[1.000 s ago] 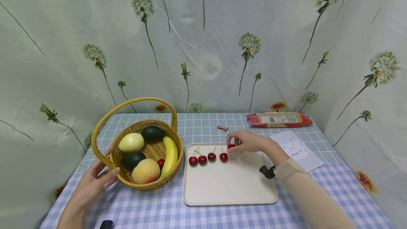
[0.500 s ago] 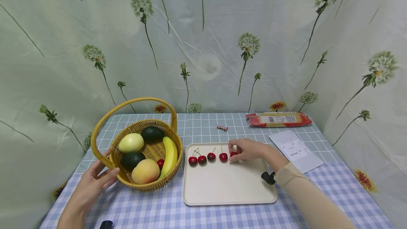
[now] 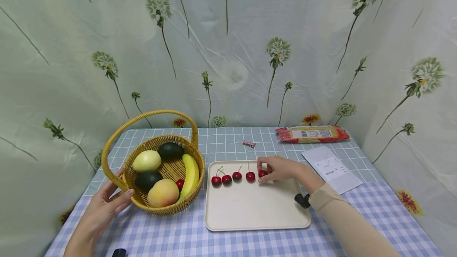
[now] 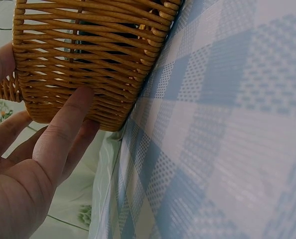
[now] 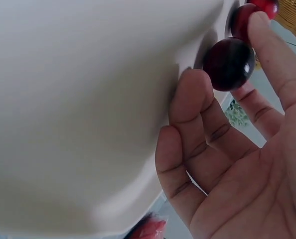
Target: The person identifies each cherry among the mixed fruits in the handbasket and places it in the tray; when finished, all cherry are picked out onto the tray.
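My right hand (image 3: 280,169) is over the back of the cream tray (image 3: 257,213), its curled fingers and thumb around a dark red cherry (image 3: 262,173). In the right wrist view this cherry (image 5: 229,64) sits low against the tray, by my fingertips, and my thumb overlaps another cherry behind it. Several stemmed cherries (image 3: 237,176) line up to its left along the tray's back side. My left hand (image 3: 107,203) touches the left side of a yellow wicker basket (image 3: 171,210); in the left wrist view its fairly straight fingers (image 4: 63,127) rest against the weave.
Inside the basket lie a banana (image 3: 191,175), a peach (image 3: 163,192), a pale green fruit (image 3: 146,161), two dark green fruits and a red one. Behind the tray are a small wrapped candy (image 3: 249,144), a red-ended packet (image 3: 312,133) and a labelled white envelope (image 3: 332,169).
My right hand has lowered the cherry slightly towards me, beside the others in the row, and more of it shows now. The left hand stays at the basket.
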`<state>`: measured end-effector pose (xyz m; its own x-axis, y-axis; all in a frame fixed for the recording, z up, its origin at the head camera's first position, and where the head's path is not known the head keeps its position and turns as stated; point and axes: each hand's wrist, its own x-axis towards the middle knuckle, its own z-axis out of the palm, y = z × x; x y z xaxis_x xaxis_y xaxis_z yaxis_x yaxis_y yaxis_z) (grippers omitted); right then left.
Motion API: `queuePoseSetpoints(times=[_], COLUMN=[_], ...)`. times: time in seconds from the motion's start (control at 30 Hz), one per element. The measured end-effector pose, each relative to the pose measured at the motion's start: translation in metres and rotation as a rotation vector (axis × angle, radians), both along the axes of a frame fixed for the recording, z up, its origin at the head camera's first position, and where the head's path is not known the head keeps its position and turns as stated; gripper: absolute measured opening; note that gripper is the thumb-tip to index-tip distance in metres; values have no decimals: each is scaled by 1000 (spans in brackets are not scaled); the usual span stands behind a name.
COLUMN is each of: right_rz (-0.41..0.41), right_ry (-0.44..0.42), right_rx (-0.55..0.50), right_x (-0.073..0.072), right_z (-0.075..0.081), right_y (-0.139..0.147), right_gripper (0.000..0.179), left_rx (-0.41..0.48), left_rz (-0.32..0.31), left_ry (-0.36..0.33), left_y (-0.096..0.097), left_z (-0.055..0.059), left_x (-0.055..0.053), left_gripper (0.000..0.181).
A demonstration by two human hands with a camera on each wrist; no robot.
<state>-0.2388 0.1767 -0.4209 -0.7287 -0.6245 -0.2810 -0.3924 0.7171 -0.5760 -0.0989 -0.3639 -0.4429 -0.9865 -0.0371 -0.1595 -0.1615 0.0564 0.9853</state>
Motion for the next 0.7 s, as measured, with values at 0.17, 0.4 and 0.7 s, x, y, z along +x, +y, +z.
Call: queuePoseSetpoints(times=[0.17,0.4,0.7], right_rz=[-15,2,-41], right_ry=[7,15,36], right_rx=[21,17,50], right_x=[2,4,5], right_z=[3,5,12], right_y=[3,5,7], right_gripper=[36,32,42], left_rx=[-13,-17,-10], left_rz=[1,4,1], left_ry=[-8,0,11], left_y=[0,1,1], left_z=[-1,-3,-2], left_x=[1,2,0], left_gripper=[96,94,94])
